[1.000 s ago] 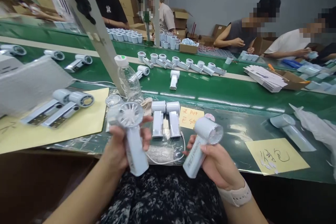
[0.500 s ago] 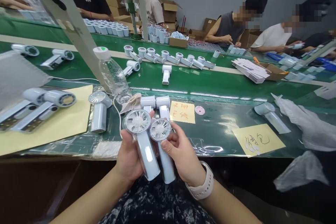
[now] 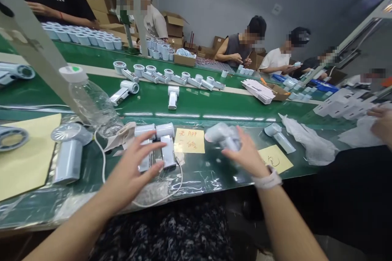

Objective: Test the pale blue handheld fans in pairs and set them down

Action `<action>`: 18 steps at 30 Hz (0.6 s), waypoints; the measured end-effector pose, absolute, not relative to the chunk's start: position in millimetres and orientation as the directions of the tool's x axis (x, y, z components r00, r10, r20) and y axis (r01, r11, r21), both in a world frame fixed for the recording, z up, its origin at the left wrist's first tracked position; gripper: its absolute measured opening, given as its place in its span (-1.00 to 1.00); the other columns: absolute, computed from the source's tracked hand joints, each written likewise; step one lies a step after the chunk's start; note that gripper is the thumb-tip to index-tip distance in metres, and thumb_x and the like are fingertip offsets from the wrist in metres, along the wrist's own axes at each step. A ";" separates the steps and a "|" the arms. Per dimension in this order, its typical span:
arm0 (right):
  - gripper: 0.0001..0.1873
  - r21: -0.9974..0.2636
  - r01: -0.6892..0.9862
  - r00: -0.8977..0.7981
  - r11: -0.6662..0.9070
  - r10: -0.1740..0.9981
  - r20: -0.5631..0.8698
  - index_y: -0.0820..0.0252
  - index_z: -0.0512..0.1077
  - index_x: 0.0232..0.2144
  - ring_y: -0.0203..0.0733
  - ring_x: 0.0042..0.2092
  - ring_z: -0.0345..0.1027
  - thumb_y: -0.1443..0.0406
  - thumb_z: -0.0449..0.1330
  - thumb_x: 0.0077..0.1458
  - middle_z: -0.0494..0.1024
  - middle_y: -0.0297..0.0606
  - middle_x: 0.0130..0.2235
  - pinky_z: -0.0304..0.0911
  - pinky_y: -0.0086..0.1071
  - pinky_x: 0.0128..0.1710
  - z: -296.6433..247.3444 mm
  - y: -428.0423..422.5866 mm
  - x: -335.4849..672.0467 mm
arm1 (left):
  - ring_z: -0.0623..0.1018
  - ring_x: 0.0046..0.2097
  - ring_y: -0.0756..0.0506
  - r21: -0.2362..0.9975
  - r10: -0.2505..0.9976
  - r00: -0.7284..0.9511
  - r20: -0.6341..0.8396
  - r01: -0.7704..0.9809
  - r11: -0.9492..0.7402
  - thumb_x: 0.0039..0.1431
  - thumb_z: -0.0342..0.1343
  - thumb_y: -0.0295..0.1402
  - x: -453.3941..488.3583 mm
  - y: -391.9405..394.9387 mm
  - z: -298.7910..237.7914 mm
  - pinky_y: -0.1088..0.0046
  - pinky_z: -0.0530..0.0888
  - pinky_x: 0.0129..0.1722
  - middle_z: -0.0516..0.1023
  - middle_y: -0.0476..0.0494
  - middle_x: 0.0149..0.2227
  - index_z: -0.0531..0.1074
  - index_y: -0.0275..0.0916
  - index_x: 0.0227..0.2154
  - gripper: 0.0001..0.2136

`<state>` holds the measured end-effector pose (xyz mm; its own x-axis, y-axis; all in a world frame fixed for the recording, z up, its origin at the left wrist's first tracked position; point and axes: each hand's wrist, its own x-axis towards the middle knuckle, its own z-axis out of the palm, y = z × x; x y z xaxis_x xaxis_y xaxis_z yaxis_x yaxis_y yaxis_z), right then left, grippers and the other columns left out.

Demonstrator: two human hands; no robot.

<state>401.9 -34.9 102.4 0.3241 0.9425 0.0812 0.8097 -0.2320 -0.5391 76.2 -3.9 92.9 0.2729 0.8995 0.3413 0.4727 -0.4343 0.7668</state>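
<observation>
My left hand (image 3: 130,169) is open, its fingers spread above two pale blue handheld fans that lie side by side. One of these, the right fan (image 3: 168,151), shows its handle past my fingertips; the left fan (image 3: 143,131) is partly covered by the hand. A white cable (image 3: 180,179) loops beside them. My right hand (image 3: 249,157), with a pale watch band on the wrist, is closed around a pale handheld fan (image 3: 222,133) just over the bench. Motion smears that fan, and I cannot tell whether a second one is with it.
A yellow note (image 3: 190,140) lies between my hands, another note (image 3: 275,159) by my right wrist. A plastic bottle (image 3: 93,102), a standalone fan (image 3: 69,155) and a plastic bag (image 3: 318,138) are on the bench. Beyond, fans line the green conveyor (image 3: 202,104); co-workers sit opposite, and another person's hand (image 3: 382,122) is at right.
My hands have moved apart. The left has let go of its fan and is over the two lying fans; the right has gone rightward with a fan. The view has turned right.
</observation>
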 end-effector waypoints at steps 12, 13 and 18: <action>-0.37 -0.254 0.798 0.602 -0.547 0.696 0.392 0.43 0.17 0.27 0.44 0.35 -0.13 0.43 0.00 0.13 0.01 0.37 0.32 -0.12 0.32 0.21 70.9 14.4 453.5 | 0.49 -0.06 -0.39 0.475 0.903 0.093 0.420 0.825 -0.306 0.08 0.04 -0.20 56.5 16.5 52.9 -0.14 0.43 -0.01 0.38 -0.40 0.02 0.49 -0.22 -0.48 -0.78; -0.39 -0.244 0.847 0.532 -0.472 0.755 0.384 0.42 0.21 0.25 0.38 0.35 -0.09 0.42 0.02 0.12 0.02 0.32 0.33 -0.07 0.22 0.23 66.2 31.2 430.6 | 0.50 -0.06 -0.38 0.501 0.910 0.061 0.409 0.819 -0.280 0.08 0.03 -0.23 55.5 16.1 54.2 -0.11 0.46 -0.03 0.39 -0.38 0.01 0.51 -0.22 -0.39 -0.79; -0.46 -0.260 0.962 0.145 -0.079 0.959 0.243 0.18 0.35 0.20 0.11 0.26 0.17 0.24 0.13 0.17 0.14 0.09 0.32 0.16 -0.16 0.17 50.0 127.2 307.1 | 0.46 0.09 -0.37 0.734 0.951 -0.075 0.299 0.654 -0.180 0.07 0.02 -0.29 44.8 16.2 42.3 -0.09 0.39 0.10 0.42 -0.34 0.05 0.35 -0.21 0.02 -0.59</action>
<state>307.1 127.2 50.0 0.1449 0.9592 0.2428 0.9623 -0.0795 -0.2602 44.8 16.2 42.3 -0.0747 0.9512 0.2994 0.6545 -0.1798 0.7344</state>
